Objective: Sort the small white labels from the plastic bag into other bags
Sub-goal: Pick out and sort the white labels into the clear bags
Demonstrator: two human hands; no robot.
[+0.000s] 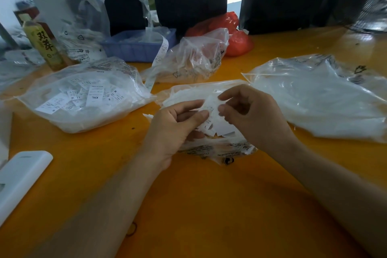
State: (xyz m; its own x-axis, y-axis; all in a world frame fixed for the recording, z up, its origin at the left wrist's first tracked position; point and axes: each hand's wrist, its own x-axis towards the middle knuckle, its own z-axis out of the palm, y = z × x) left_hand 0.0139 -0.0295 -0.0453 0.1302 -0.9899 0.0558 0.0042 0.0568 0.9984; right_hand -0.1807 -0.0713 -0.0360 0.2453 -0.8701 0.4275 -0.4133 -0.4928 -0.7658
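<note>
1. I'm seeing the white box at eight o'clock running off the left edge.
2. The hands are hiding part of the centre bag, and its label print is blurring.
3. The right bag at three o'clock is running past the edge, its contents too hazy to tell.
4. The bottle at ten o'clock is smearing.

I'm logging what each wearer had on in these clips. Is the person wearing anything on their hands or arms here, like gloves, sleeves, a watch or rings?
Nothing shows. The left hand and right hand are bare, with no gloves and no rings visible. Both forearms are uncovered down to the bottom edge of the picture: no sleeve cuff, watch, bracelet or strap. Anything worn above that edge is out of view.
</note>
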